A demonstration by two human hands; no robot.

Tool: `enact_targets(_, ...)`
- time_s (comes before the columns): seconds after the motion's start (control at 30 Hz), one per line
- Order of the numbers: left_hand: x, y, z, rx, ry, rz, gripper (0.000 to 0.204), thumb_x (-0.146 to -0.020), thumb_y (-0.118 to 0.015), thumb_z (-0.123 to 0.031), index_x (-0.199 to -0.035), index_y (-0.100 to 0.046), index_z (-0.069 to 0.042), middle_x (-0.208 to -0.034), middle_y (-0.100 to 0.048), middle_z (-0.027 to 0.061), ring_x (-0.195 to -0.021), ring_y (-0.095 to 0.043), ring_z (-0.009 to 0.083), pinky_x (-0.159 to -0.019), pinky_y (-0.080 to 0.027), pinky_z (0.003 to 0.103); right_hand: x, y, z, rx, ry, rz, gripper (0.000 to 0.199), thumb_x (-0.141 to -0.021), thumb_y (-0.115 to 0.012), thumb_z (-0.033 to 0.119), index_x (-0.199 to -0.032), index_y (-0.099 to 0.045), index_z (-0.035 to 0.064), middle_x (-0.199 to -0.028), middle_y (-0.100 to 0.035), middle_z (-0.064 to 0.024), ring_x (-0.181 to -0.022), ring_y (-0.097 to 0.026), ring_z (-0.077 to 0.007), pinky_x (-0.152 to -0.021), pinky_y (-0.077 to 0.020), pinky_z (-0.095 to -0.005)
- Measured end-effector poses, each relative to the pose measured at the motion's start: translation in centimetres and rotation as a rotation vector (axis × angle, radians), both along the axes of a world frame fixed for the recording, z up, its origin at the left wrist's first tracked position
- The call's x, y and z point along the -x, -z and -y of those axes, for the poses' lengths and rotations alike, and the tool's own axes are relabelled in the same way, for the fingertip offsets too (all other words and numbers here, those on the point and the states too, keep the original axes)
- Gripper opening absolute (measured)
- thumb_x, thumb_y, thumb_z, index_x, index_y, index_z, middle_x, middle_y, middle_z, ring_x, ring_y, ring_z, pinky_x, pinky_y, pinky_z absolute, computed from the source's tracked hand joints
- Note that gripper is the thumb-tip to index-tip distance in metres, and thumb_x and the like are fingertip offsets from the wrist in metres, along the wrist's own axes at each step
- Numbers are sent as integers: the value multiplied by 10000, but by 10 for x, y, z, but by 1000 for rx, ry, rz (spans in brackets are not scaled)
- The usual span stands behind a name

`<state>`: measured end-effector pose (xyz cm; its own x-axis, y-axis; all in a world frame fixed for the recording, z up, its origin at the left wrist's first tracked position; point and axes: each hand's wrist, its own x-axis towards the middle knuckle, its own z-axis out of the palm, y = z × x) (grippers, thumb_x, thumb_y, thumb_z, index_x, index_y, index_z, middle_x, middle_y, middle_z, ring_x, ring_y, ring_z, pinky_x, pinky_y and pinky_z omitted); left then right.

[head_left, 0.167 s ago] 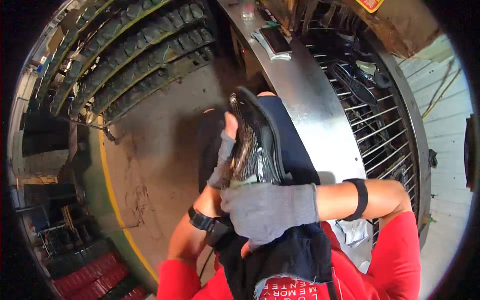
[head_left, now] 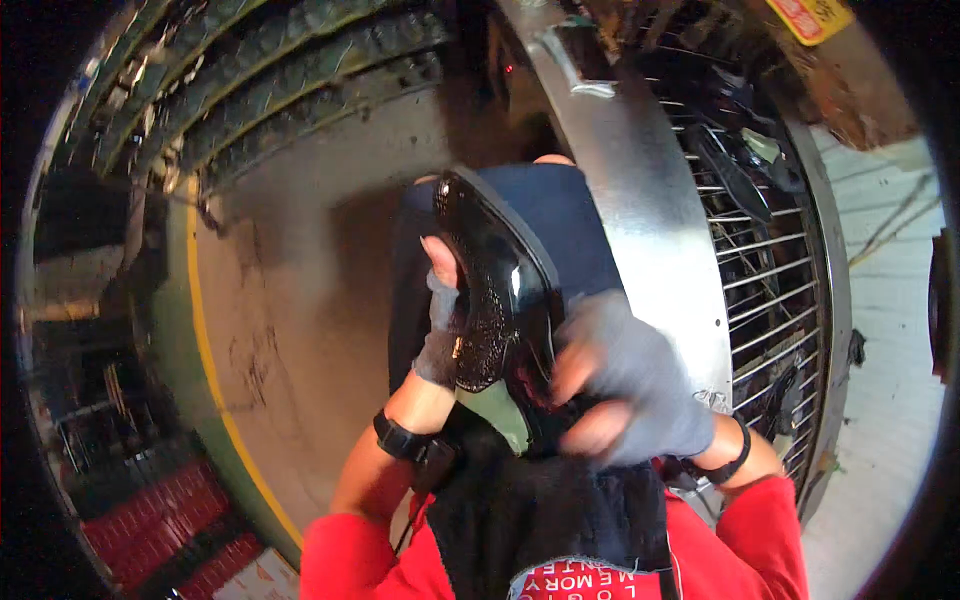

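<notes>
Black shoe mid-frame, left hand gripping it; right hand blurred, can't tell its hold. Handling seems underway, next wanting steadiness

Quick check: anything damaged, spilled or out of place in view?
One thing: dark marks streak the beige floor to the person's left; stain or scuff, I can't tell. The glossy black shoe in the left hand shows no obvious damage.

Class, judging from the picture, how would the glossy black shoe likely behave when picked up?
The shoe may feel slippery, since bright highlights suggest a smooth upper. It would probably hold its shape rather than flop, as its outline looks full beside the left hand. The distinct sole edge suggests a fairly stiff underside.
</notes>
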<state>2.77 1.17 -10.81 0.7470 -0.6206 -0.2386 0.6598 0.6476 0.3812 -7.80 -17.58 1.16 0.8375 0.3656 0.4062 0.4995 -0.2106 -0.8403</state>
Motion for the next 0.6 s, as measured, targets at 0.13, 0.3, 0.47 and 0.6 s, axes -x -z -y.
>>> enact_targets(0.13, -4, 9, 7, -161, 41, 62, 951, -815, -495, -931, -1183, -604, -61, -931, -657, 103, -848, -648, 267, -789, -578, 424, 20, 42, 14, -194, 240, -894, 310, -1061, -620, 383, -1094, -599, 75, -1027, -583, -5, -915, -545, -98, -776, -452, -273)
enact_targets(0.3, 16, -46, 2, -98, 195, -15, 980, -826, -432, -943, -1214, -606, -60, -992, -679, 90, -920, -662, 242, -859, -577, 399, 25, 42, 7, -426, 169, -1011, 264, -1013, -695, 258, -1163, -566, 84, -959, -475, 48, -864, -446, -64, -764, -407, -254)
enact_targets(0.47, 31, -80, 12, -373, 142, 303, 1129, -833, -401, -945, -1463, -516, -15, -1332, -670, 114, -1182, -671, 271, -1059, -539, 411, -14, 14, -13, -555, 497, -392, 840, -886, -796, 361, -1554, -422, 14, -1286, -602, -101, -1194, -582, -179, -1065, -440, -321)
enact_targets(0.6, 46, -90, -5, -538, 57, 421, 975, -923, -554, -794, -1580, -409, -88, -1551, -508, 86, -1406, -518, 239, -1175, -438, 410, -10, -20, -26, -410, 373, -481, 897, -897, -762, 318, -1596, -335, -49, -1486, -540, -175, -1392, -508, -248, -1195, -348, -374)
